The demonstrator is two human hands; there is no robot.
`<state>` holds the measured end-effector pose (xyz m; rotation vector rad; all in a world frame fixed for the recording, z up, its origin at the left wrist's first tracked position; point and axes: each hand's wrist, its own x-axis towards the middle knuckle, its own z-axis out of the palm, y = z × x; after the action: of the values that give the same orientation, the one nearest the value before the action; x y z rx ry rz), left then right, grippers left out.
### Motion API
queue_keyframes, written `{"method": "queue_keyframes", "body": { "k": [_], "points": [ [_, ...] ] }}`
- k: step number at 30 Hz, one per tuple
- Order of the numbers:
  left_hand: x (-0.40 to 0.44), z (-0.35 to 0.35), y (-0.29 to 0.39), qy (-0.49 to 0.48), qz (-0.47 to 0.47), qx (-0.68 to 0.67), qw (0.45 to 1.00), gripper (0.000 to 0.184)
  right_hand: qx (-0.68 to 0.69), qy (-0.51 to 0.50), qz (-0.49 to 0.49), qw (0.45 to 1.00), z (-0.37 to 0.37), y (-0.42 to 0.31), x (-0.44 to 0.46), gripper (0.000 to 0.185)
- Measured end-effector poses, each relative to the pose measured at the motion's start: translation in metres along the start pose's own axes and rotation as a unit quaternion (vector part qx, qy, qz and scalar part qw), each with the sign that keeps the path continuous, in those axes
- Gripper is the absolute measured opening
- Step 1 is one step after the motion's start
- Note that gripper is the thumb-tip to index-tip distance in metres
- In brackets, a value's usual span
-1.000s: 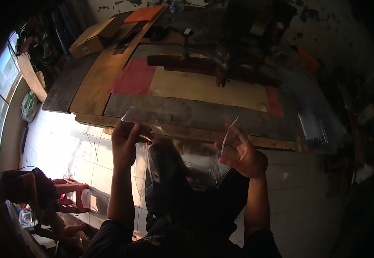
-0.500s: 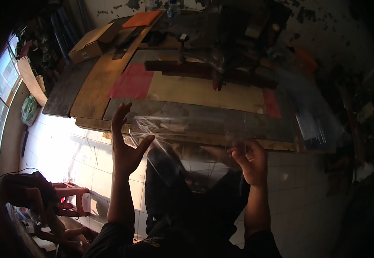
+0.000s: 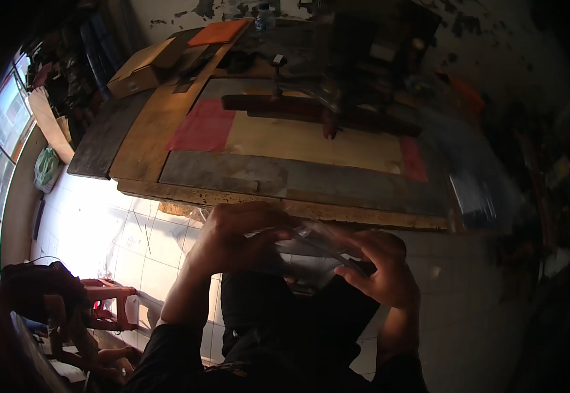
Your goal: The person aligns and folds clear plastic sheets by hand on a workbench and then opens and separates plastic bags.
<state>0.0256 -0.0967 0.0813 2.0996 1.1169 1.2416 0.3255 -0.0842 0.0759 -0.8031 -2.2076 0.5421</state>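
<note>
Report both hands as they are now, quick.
Left hand: fingers curled at the clear plastic; grip can't be told.
Right hand: fingers and thumb pinched on the clear plastic.

Worktable (image 3: 357,188) with yellow sheet (image 3: 285,136) (red patches (image 3: 201,126) alongside)

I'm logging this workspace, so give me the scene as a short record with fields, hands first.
Left hand: at the clear plastic, exact grip blurred
Right hand: clear plastic between thumb and fingers
Table: ahead, beyond the hands
On table: yellow panel between red end patches; cardboard box at far left
Above panel: dark red bar
Floor, left: red stool
Nearby: another person, lower left
Light: bright left, dim right
</note>
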Motion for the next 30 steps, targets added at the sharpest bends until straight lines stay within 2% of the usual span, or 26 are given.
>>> {"method": "queue_keyframes", "body": {
  "k": [1, 2, 3, 5, 7, 9, 11, 12, 17, 18, 20, 22, 24, 26, 28, 30],
  "points": [
    [-0.001, -0.002, -0.003, -0.002, 0.000, -0.001, 1.000, 0.014, -0.017, -0.024, 0.021, 0.999, -0.005, 0.003, -0.003, 0.047],
    [-0.003, -0.005, -0.007, -0.007, -0.014, -0.005, 1.000, 0.013, 0.029, -0.060, 0.068, 0.995, -0.010, 0.010, -0.010, 0.055],
    [-0.005, -0.007, -0.009, -0.012, -0.029, -0.008, 0.999, 0.012, 0.029, -0.061, 0.068, 0.995, -0.015, 0.012, -0.010, 0.055],
    [-0.006, -0.012, -0.008, -0.003, -0.030, 0.001, 1.000, 0.013, -0.098, -0.068, -0.009, 0.993, -0.024, 0.012, -0.005, 0.064],
    [-0.010, -0.016, -0.012, 0.036, -0.071, 0.000, 0.997, 0.013, -0.097, -0.065, 0.012, 0.993, -0.025, 0.006, -0.003, 0.067],
    [-0.013, -0.021, -0.016, 0.048, -0.064, 0.012, 0.997, 0.011, -0.096, -0.061, 0.033, 0.993, -0.024, 0.006, -0.003, 0.071],
    [-0.017, -0.028, -0.017, 0.063, -0.131, -0.026, 0.989, 0.010, -0.032, -0.031, 0.036, 0.998, -0.022, 0.015, -0.006, 0.072],
    [-0.020, -0.031, -0.018, 0.082, -0.128, -0.010, 0.988, 0.009, -0.032, -0.031, 0.036, 0.998, -0.023, 0.019, -0.007, 0.072],
    [-0.029, -0.046, -0.028, 0.090, -0.134, -0.005, 0.987, 0.011, -0.046, -0.073, 0.010, 0.996, -0.033, 0.032, -0.008, 0.040],
    [-0.032, -0.047, -0.032, 0.098, -0.133, -0.013, 0.986, 0.012, -0.047, -0.073, 0.010, 0.996, -0.032, 0.036, -0.009, 0.040],
    [-0.035, -0.048, -0.034, 0.107, -0.131, -0.021, 0.985, 0.013, 0.024, -0.035, 0.003, 0.999, -0.026, 0.046, -0.010, 0.028],
    [-0.035, -0.049, -0.034, 0.104, -0.170, -0.065, 0.978, 0.014, 0.064, -0.027, 0.027, 0.997, -0.026, 0.046, -0.010, 0.028],
    [-0.040, -0.049, -0.044, 0.095, -0.165, -0.073, 0.979, 0.018, 0.105, -0.020, 0.050, 0.993, -0.022, 0.046, -0.010, 0.029],
    [-0.043, -0.047, -0.045, 0.087, -0.159, -0.082, 0.980, 0.022, 0.312, 0.071, 0.166, 0.933, -0.011, 0.049, -0.013, 0.031],
    [-0.040, -0.041, -0.032, 0.145, -0.153, -0.134, 0.968, 0.035, 0.311, 0.069, 0.163, 0.934, -0.014, 0.049, -0.009, 0.033],
    [-0.042, -0.044, -0.032, 0.138, -0.169, -0.140, 0.966, 0.039, 0.309, 0.067, 0.161, 0.935, -0.014, 0.051, -0.006, 0.034]
  ]
}}
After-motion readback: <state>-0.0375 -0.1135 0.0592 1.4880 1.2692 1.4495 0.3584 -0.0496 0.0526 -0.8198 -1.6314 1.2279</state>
